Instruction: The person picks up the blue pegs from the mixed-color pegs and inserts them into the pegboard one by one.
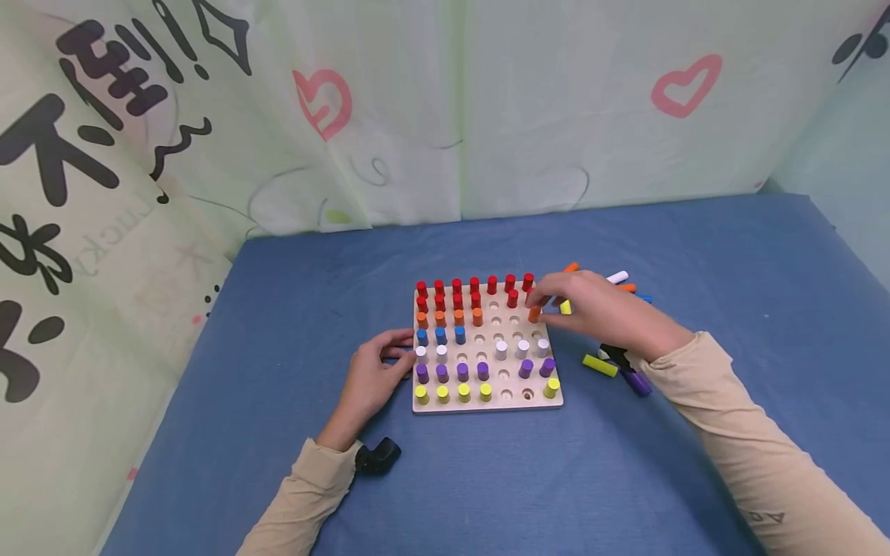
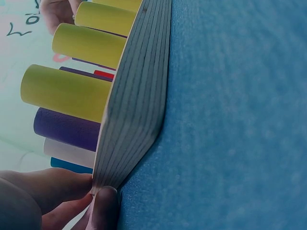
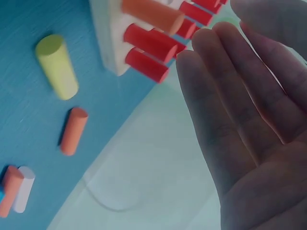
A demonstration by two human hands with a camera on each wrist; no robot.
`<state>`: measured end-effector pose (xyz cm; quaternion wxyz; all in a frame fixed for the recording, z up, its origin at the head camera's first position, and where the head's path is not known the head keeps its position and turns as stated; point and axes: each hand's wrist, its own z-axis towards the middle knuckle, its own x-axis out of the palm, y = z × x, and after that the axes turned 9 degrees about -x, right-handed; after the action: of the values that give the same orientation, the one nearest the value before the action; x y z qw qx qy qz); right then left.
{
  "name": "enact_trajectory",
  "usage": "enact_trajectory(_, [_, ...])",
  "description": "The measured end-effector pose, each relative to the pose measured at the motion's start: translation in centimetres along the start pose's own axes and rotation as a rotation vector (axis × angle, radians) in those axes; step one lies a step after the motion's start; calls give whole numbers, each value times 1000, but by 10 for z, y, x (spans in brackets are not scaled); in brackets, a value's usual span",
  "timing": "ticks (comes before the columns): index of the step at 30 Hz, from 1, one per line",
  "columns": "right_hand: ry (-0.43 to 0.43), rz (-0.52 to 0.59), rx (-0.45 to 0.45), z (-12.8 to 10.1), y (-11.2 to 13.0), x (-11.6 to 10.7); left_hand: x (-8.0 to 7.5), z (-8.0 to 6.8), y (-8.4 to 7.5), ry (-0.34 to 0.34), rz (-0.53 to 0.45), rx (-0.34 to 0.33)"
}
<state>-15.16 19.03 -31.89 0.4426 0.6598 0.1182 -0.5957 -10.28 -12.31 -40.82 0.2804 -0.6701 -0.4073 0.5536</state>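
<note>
A square wooden pegboard (image 1: 487, 410) lies on the blue cloth, carrying rows of red, orange, blue, white, purple and yellow pegs with some holes bare in the middle and right. My left hand (image 1: 371, 378) holds the board's left edge; the left wrist view shows its digits (image 2: 103, 206) against the layered side (image 2: 139, 86). Over the right edge is my right hand (image 1: 598, 309), beside an orange peg (image 1: 534, 314) standing at the right end of the orange row. In the right wrist view that peg (image 3: 153, 15) is in the board, and the extended fingers (image 3: 211, 110) appear apart from it.
Loose pegs lie right of the board, among them a yellow one (image 1: 599, 365), a purple one (image 1: 636, 383) and a white one (image 1: 616, 276). Others sit partly behind the right hand. A printed curtain (image 1: 514, 116) hangs along the table's back edge.
</note>
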Motion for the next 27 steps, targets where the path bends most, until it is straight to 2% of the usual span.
enact_trajectory(5, [10, -32, 14, -8, -8, -1, 0, -1, -1, -1, 5, -3])
enact_trajectory(13, [36, -1, 81, -19, -18, -2, 0, -1, -2, -3, 4, -19])
enact_trajectory(24, [30, -36, 62, -29, -30, 0, -1, -2, 0, 5, -2, 3])
enact_trajectory(27, [27, -37, 69, -33, -33, -1, -1, -1, 0, 6, -3, -11])
